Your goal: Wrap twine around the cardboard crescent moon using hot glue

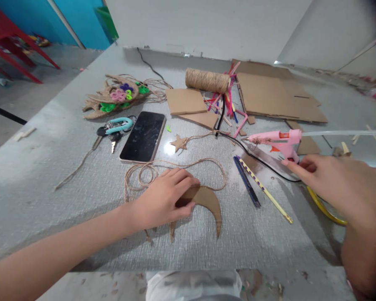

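My left hand [166, 194] lies over a crescent cut from cardboard [213, 205], its fingers and thumb closed on the curved top; part of the piece is hidden beneath. Loops of jute twine [221, 167] run around and behind that hand. On the right, my right hand [332, 179] is at the handle end of a pink glue gun [280, 140], thumb stretched out and fingers partly bent with a gap between. Whether its fingertips touch the handle is hard to tell. A small cardboard star [179, 143] with twine attached lies beyond the crescent.
A phone [144, 136], keys on a teal coil [120, 124] and a twine-wrapped craft with flowers [119, 94] lie left. Behind are a twine spool [207, 80] and cardboard sheets [272, 90]. A pen [247, 182], a dotted pencil [266, 190] and a black cord [257, 161] lie between my hands.
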### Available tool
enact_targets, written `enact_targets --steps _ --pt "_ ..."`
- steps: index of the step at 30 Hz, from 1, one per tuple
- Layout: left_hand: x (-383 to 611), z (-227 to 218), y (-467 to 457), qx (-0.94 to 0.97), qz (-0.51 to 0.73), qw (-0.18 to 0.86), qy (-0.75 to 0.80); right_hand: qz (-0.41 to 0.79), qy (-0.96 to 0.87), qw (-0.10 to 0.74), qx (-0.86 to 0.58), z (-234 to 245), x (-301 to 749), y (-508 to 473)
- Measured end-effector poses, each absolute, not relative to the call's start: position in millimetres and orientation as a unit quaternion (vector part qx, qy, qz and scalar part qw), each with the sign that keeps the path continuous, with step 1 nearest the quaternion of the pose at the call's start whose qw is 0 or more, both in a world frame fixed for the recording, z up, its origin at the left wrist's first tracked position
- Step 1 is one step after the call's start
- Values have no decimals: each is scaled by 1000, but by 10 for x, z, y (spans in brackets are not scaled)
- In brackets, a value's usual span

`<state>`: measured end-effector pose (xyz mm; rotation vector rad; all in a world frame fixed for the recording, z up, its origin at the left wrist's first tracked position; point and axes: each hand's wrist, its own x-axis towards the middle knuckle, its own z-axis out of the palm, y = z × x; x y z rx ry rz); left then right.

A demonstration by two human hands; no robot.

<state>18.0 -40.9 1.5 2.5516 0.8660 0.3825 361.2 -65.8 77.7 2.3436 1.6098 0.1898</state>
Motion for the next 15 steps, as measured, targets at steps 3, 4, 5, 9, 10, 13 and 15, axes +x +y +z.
enact_targets --steps 3,4,5,9,10,13,15 --pt "181 29 -421 919 140 205 307 113 674 37 729 666 3533 -672" --pt "183 34 -432 920 141 203 306 110 718 -27 687 615 3490 -678" --pt "186 39 -445 921 143 199 303 96 756 -89 641 562 3437 -687" --pt "210 60 -519 928 131 187 294 -11 843 -212 494 385 3133 -755" --pt "216 65 -536 930 126 185 291 -35 856 -213 469 355 3055 -770" --pt "229 77 -571 932 126 187 283 -90 880 -210 417 278 2889 -774" --pt "229 80 -579 929 131 190 291 -113 893 -191 391 222 2842 -737"
